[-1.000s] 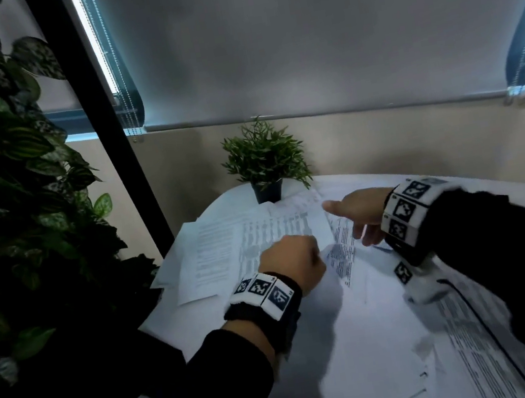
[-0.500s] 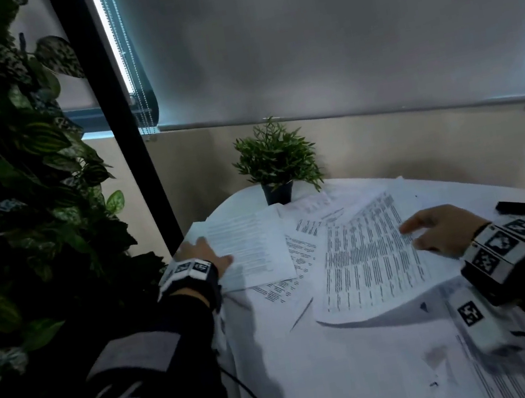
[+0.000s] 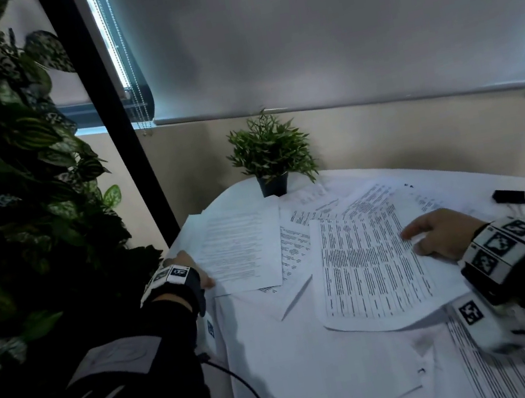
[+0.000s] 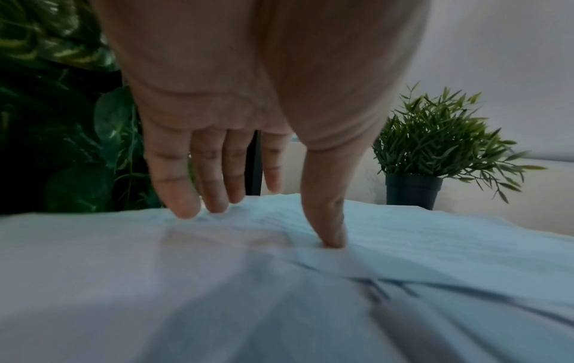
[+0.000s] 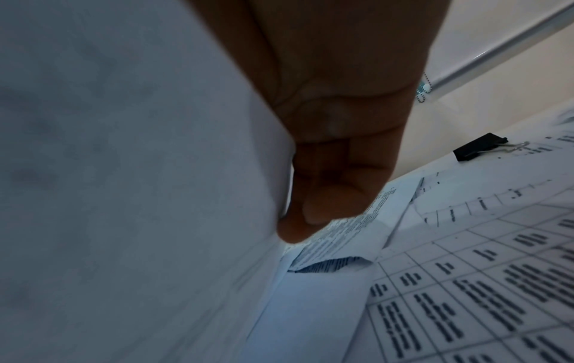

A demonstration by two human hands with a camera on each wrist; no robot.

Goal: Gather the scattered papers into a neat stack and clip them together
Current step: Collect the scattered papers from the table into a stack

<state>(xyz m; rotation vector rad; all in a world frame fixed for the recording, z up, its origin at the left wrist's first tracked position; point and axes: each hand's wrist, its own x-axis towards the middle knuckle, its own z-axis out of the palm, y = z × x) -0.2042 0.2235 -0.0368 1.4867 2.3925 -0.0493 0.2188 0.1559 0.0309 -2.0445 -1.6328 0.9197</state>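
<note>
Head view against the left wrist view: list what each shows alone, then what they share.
Only the head view shows the right hand gripping the table-printed sheet and the black binder clip. Only the left wrist view shows the left hand's fingers straight, touching paper. Both show the left hand, the text sheet and the small potted plant.

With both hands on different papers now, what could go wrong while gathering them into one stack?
1. The text sheet under the left hand lies near the table edge, beside the leafy plants; a push outward might drop it.
2. The table-printed sheet held by the right hand bends upward and could crease.
3. The binder clip lies apart, and sliding papers may cover it.
</note>
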